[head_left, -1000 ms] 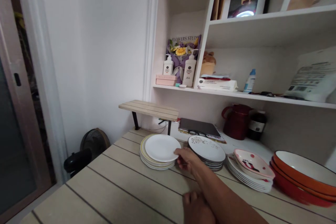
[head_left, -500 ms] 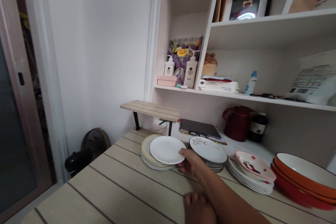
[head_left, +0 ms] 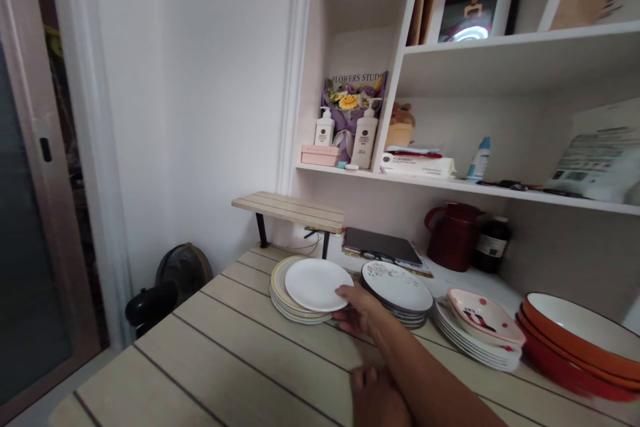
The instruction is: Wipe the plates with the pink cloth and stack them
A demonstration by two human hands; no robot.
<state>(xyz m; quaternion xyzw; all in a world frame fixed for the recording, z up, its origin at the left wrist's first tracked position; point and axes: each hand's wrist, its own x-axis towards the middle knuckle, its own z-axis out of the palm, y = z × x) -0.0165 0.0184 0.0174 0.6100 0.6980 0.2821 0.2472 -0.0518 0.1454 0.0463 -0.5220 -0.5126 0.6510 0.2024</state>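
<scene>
My right hand [head_left: 357, 307] reaches in from the lower right and pinches the right rim of a plain white plate [head_left: 317, 285], thumb on top and fingers beneath. That plate lies over a stack of yellow-rimmed plates [head_left: 281, 280], set off to the right so the stack's left rim shows. Below my right forearm, my left hand [head_left: 377, 397] rests on the table with its fingers curled in, nothing visible in it; part of it is cut off by the frame. Just right of the held plate stands a stack of dark-edged plates with a floral pattern [head_left: 397, 285].
White plates topped by a pink square bowl [head_left: 485, 320] and nested orange and red bowls [head_left: 580, 340] stand rightward on the slatted table [head_left: 240, 360]. Behind are a small raised shelf [head_left: 287, 209], a laptop [head_left: 383, 245] and a red jug [head_left: 453, 237]. A fan [head_left: 185, 270] is at left.
The white plate has shifted very slightly left over the yellow-rimmed stack, with my right hand still gripping its rim. My left hand stays in place. The view has moved a little.
</scene>
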